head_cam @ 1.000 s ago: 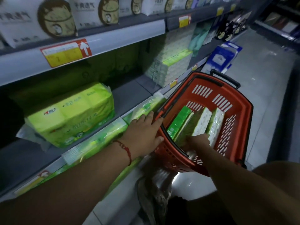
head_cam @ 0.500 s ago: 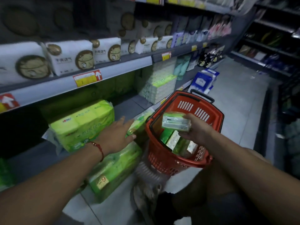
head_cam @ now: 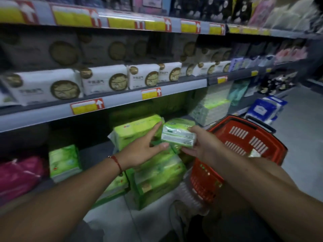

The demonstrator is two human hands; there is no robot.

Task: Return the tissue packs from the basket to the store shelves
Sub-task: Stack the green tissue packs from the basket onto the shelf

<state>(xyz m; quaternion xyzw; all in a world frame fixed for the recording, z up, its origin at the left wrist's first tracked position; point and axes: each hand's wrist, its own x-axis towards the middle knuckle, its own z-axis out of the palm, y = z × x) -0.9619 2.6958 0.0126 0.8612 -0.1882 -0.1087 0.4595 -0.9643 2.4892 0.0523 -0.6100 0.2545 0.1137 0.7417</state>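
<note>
Clamped in your right hand (head_cam: 201,145) is a small green-and-white tissue pack (head_cam: 178,135), thumb over its top edge and fingers curled underneath, so the hold looks firm. You have it in the air just to the right of the large lime-green tissue bundle (head_cam: 138,130) that sits on the lower shelf (head_cam: 94,151), close to that bundle's right end, possibly brushing it. Your left hand (head_cam: 145,149) is spread open and holds nothing; its fingertips rest against the front of that bundle and its thumb reaches toward the pack's lower left corner. Right of the bundle and lower down, the red shopping basket (head_cam: 244,137) stands open, with at least one more pale pack showing inside; how many remain I cannot tell.

What could go wrong: the bundle already looks tilted near the shelf's front edge, so pushing the pack in against it may tip it onto the green packs (head_cam: 157,177) stacked below. The glossy wrapper could also slide out of your fingers if you loosen before the pack rests flat on the shelf
</note>
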